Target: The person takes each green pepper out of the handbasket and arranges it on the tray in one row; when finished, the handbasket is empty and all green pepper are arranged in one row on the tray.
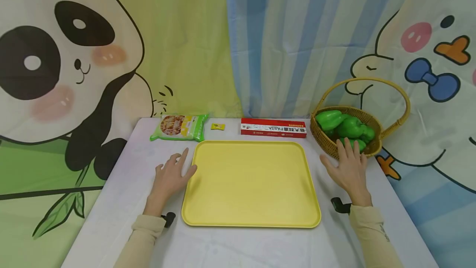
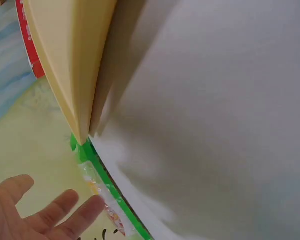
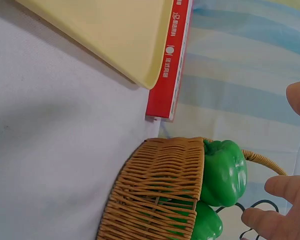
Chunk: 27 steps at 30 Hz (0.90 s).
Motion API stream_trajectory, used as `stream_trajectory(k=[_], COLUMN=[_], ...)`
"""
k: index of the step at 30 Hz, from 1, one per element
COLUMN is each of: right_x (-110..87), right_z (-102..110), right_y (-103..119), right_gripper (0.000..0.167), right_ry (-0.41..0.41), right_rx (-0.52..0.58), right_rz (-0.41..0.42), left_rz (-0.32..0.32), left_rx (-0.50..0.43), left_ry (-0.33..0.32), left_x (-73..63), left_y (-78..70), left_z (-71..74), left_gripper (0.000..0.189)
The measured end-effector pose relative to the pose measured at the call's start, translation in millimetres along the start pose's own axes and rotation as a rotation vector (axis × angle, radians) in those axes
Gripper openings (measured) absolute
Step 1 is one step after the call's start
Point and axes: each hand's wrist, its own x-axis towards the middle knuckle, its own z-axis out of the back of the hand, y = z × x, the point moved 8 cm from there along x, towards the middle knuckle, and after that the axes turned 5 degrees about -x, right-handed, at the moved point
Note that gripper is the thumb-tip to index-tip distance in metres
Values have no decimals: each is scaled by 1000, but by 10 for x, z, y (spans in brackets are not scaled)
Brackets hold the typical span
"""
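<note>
My left hand [image 1: 169, 181] hovers beside the left edge of a yellow tray [image 1: 251, 185], fingers loosely spread and holding nothing. In the left wrist view its fingers [image 2: 65, 205] show near a green bag of packaged food [image 2: 107, 185]. My right hand [image 1: 349, 173] reaches over the front of a wicker basket [image 1: 320, 137], fingers spread. Several green bell peppers [image 1: 351, 127] lie in that basket. Seen from the right wrist, the fingers [image 3: 282, 187] stand apart from the nearest pepper [image 3: 224, 172]; nothing is in their grip.
Along the table's back edge lie the food bag [image 1: 178, 127], a small yellow packet [image 1: 217, 126] and a red pasta box [image 1: 273, 128]. The basket's tall handle [image 1: 403, 94] arches above the peppers. A cartoon-printed curtain [image 1: 186, 44] hangs behind the white table [image 1: 238, 247].
</note>
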Motion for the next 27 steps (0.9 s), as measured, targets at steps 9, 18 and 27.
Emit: stream_trajectory(k=[9,18,27], right_x=[-8,3,68], right_z=[-34,-82,-54], right_y=[-7,-28,-31], right_gripper=[88,90,91], right_ry=[17,27,-16], right_rx=[8,30,57], right_rz=[2,2,-4], left_rz=[56,67,88], left_rx=[22,34,41], left_ry=[78,146,222], left_x=[-215,-355,-605], left_y=[121,57,63], left_z=[-170,-262,-360], left_gripper=[96,102,113])
